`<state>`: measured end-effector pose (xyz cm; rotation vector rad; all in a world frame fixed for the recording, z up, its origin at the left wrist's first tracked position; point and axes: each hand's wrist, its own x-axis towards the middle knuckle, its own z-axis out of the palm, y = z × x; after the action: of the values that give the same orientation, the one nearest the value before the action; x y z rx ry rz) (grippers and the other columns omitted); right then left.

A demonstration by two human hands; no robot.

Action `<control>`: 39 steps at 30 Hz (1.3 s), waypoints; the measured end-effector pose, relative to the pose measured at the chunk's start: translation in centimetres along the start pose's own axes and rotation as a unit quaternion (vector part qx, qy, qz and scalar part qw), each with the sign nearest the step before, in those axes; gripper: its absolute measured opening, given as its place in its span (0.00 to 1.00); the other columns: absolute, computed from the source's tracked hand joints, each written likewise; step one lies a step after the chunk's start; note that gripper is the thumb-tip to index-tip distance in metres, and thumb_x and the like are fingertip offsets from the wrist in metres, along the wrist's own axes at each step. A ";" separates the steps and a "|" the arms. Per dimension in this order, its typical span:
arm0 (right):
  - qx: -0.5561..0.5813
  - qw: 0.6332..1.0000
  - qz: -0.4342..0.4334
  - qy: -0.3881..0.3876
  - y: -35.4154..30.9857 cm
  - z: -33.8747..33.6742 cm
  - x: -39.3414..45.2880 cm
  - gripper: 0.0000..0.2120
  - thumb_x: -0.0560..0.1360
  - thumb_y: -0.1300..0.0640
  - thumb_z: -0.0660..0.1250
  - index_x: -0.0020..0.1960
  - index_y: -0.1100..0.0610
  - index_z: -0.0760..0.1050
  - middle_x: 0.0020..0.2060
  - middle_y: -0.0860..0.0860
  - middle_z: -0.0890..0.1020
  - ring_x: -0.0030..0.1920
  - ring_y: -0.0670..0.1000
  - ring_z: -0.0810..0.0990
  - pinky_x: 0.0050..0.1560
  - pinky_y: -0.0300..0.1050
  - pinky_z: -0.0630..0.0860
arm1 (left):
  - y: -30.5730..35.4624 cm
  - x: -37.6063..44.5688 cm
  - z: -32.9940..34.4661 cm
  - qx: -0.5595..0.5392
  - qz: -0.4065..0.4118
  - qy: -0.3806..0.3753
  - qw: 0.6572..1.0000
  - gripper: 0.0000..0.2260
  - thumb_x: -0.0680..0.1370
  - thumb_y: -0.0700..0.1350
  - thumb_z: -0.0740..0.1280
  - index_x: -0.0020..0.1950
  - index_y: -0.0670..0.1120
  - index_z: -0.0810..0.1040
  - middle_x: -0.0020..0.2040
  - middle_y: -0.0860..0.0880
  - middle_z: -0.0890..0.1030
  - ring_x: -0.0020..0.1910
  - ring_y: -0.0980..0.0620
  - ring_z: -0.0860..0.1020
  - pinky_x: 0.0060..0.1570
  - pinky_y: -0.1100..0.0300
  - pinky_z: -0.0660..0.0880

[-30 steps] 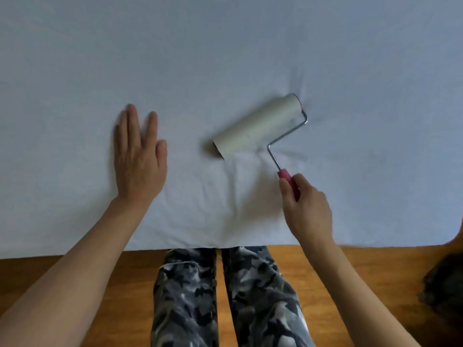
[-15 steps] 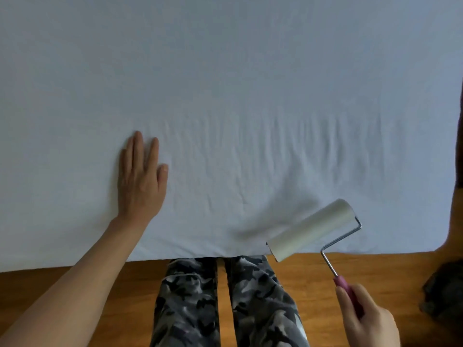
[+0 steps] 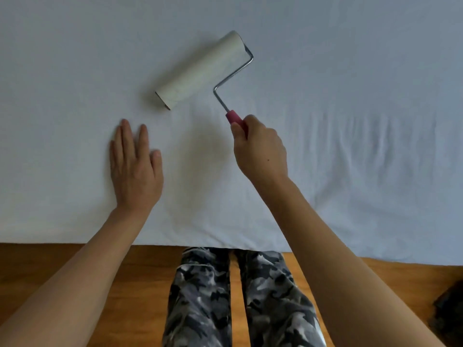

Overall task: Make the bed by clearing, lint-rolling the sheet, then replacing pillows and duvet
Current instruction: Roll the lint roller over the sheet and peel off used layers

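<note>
The left hand lies flat, palm down, fingers straight and close together, pressing the white sheet near its front edge. To its right and slightly farther out, the right hand curls around the pink handle of the lint roller, whose drum rests on the sheet beyond both hands. Half a second ago the drum sat at the sheet's near edge; it has since travelled away from the body.

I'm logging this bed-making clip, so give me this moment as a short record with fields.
stage: lint-rolling the sheet
right hand: grips the pink handle of the lint roller
roller: lies on the sheet, angled, far from the bed's near edge
left hand: flat on the sheet, fingers straight
wrinkles: right of the right hand
pillows, duvet: not in view
</note>
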<state>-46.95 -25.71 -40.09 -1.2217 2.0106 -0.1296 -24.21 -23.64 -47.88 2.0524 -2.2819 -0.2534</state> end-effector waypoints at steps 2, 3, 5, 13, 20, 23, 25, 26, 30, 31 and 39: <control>-0.004 1.000 0.008 -0.011 -0.7 0.7 1.0 0.14 0.82 0.46 0.53 0.46 0.54 0.68 0.33 0.49 0.74 0.33 0.51 0.73 0.30 0.45 0.62 | -0.5 -0.2 0.1 -0.006 -0.001 -0.002 1.000 0.22 0.84 0.48 0.50 0.76 0.39 0.61 0.77 0.35 0.57 0.76 0.37 0.56 0.75 0.46 0.52; -0.001 1.000 0.011 -0.013 -0.4 0.7 1.0 0.14 0.82 0.45 0.53 0.45 0.54 0.68 0.33 0.49 0.74 0.33 0.51 0.73 0.30 0.45 0.63 | -0.5 -0.2 0.2 -0.010 -0.001 -0.001 1.000 0.22 0.84 0.48 0.50 0.76 0.39 0.61 0.77 0.35 0.57 0.76 0.37 0.56 0.75 0.46 0.52; -0.005 1.000 0.020 -0.014 0.7 0.4 0.3 0.15 0.81 0.45 0.54 0.43 0.53 0.69 0.32 0.48 0.74 0.32 0.50 0.73 0.30 0.44 0.62 | -0.6 -0.2 0.3 -0.016 0.003 0.003 1.000 0.22 0.84 0.47 0.51 0.76 0.39 0.61 0.77 0.36 0.57 0.77 0.37 0.56 0.75 0.46 0.51; -0.030 0.994 0.097 -0.036 10.9 -2.0 -11.1 0.13 0.80 0.45 0.58 0.42 0.51 0.70 0.25 0.49 0.73 0.26 0.51 0.72 0.26 0.44 0.63 | -0.8 -0.2 0.5 -0.009 -0.002 -0.004 1.000 0.22 0.84 0.47 0.50 0.77 0.40 0.60 0.77 0.35 0.57 0.77 0.37 0.55 0.75 0.46 0.50; -0.067 0.975 0.198 -0.072 18.6 -4.4 -20.5 0.05 0.77 0.47 0.63 0.43 0.42 0.74 0.23 0.47 0.76 0.24 0.45 0.74 0.26 0.45 0.70 | -0.4 -0.1 0.3 0.016 -0.005 -0.022 1.000 0.22 0.85 0.47 0.49 0.76 0.39 0.60 0.77 0.34 0.57 0.76 0.36 0.56 0.74 0.44 0.53; -0.080 0.973 0.203 -0.074 20.0 -5.1 -22.1 0.10 0.76 0.51 0.68 0.39 0.40 0.71 0.23 0.44 0.76 0.23 0.45 0.74 0.24 0.44 0.69 | -0.4 0.2 0.1 0.024 -0.005 -0.034 0.999 0.21 0.84 0.47 0.51 0.76 0.39 0.61 0.76 0.34 0.58 0.75 0.35 0.57 0.74 0.44 0.55; -0.075 0.977 0.190 -0.066 19.6 -5.7 -22.2 0.13 0.75 0.54 0.69 0.39 0.39 0.70 0.27 0.39 0.78 0.24 0.44 0.75 0.22 0.38 0.67 | -0.3 0.4 -0.2 0.018 -0.011 -0.041 0.999 0.21 0.84 0.47 0.54 0.75 0.39 0.62 0.76 0.35 0.59 0.75 0.36 0.58 0.74 0.44 0.57; -0.069 0.980 0.178 -0.059 19.1 -5.9 -22.0 0.14 0.74 0.54 0.70 0.39 0.38 0.69 0.27 0.38 0.77 0.24 0.43 0.75 0.21 0.34 0.65 | -0.3 0.5 -0.4 0.012 -0.015 -0.042 0.999 0.21 0.84 0.47 0.56 0.75 0.40 0.63 0.76 0.35 0.60 0.75 0.36 0.59 0.73 0.45 0.58; -0.066 0.994 0.079 -0.036 14.2 -5.5 -18.7 0.04 0.75 0.46 0.64 0.43 0.37 0.71 0.23 0.43 0.74 0.22 0.46 0.72 0.21 0.35 0.61 | -0.6 1.0 -1.6 -0.019 -0.016 -0.047 0.999 0.20 0.81 0.46 0.63 0.72 0.41 0.70 0.74 0.37 0.65 0.70 0.35 0.64 0.65 0.42 0.66; -0.062 0.996 0.056 -0.042 12.8 -4.8 -17.3 0.03 0.75 0.43 0.61 0.44 0.39 0.73 0.21 0.44 0.72 0.22 0.46 0.71 0.22 0.38 0.62 | -1.0 1.3 -1.8 -0.025 -0.008 -0.045 0.999 0.19 0.81 0.46 0.64 0.70 0.42 0.72 0.72 0.38 0.67 0.68 0.35 0.66 0.62 0.42 0.67; -0.109 0.984 -0.131 -0.055 -1.4 1.4 -4.7 0.15 0.80 0.42 0.55 0.51 0.52 0.73 0.28 0.48 0.72 0.30 0.55 0.72 0.30 0.45 0.65 | -7.6 4.1 -4.0 -0.065 -0.016 0.042 0.997 0.14 0.81 0.43 0.59 0.65 0.40 0.75 0.67 0.38 0.73 0.64 0.37 0.70 0.61 0.46 0.68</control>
<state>-43.81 -22.34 -37.84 -1.5938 1.7970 0.0317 -16.56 -28.75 -45.41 1.9975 -2.1273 -0.3036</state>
